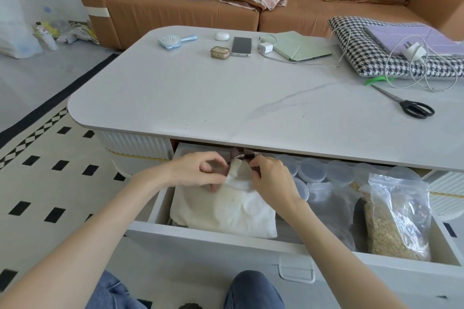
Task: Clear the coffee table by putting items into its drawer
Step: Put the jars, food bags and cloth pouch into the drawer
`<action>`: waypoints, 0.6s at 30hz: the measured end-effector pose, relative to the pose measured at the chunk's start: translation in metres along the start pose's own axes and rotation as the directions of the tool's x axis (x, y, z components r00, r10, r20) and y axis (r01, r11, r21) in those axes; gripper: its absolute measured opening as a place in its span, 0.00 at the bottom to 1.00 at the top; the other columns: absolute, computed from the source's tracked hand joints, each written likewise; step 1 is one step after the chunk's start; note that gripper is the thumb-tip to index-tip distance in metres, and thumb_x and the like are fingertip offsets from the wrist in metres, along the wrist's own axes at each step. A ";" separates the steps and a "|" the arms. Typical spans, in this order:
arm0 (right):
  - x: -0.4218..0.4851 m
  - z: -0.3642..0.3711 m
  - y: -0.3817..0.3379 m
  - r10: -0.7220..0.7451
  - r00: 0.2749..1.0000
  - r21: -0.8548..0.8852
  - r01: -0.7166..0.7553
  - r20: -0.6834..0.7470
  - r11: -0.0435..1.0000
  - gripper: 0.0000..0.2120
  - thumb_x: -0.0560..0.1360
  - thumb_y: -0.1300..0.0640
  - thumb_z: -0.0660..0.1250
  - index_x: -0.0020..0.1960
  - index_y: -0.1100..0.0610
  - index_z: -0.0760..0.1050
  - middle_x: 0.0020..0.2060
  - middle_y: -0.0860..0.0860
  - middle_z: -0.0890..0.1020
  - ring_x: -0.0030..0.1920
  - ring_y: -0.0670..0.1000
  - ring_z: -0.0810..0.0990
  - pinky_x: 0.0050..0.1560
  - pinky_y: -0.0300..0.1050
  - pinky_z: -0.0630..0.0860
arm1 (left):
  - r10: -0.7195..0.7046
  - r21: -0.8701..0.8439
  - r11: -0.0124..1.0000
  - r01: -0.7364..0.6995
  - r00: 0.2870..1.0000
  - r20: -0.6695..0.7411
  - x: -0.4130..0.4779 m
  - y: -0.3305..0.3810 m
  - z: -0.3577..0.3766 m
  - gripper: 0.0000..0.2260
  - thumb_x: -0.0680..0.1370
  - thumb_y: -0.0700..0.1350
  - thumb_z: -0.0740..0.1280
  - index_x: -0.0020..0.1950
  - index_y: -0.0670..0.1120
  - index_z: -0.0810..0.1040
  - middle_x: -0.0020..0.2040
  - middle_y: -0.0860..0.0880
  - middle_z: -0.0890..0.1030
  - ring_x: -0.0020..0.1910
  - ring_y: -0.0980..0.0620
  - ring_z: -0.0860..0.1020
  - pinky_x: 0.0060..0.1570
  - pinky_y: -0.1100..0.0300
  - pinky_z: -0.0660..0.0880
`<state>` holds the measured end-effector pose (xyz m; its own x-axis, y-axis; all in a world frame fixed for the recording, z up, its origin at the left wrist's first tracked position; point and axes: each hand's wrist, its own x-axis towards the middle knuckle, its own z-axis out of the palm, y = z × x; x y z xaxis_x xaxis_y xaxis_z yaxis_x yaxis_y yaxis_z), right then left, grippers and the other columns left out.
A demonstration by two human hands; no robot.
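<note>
Hands, left (pixel 198 170) and right (pixel 271 180), both pinched the brown-strapped cream cloth bag (pixel 226 206) at the left end of the open white drawer (pixel 200 241).

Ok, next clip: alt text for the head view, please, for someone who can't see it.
The left hand and right hand pinch the top of a cream cloth bag lying in the open drawer of the coffee table. A hairbrush, phone and scissors lie on top of it.
</note>
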<state>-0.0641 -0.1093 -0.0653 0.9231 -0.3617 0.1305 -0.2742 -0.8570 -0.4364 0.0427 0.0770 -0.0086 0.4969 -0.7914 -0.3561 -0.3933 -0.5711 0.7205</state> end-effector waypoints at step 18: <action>-0.001 0.025 0.004 -0.080 0.783 -0.165 0.229 0.617 0.959 0.28 0.81 0.61 0.50 0.79 0.54 0.47 0.78 0.53 0.52 0.75 0.55 0.60 0.71 0.51 0.63 | -0.162 0.550 0.830 0.089 0.983 0.084 0.030 -0.025 0.037 0.15 0.72 0.58 0.71 0.36 0.50 0.71 0.33 0.54 0.71 0.35 0.55 0.68 0.33 0.61 0.63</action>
<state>-0.0593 -0.1032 -0.0895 0.9112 0.0120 -0.4117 -0.0965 -0.9655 -0.2418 0.0386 0.0597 -0.0592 0.4870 -0.7042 -0.5167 -0.7076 -0.6649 0.2391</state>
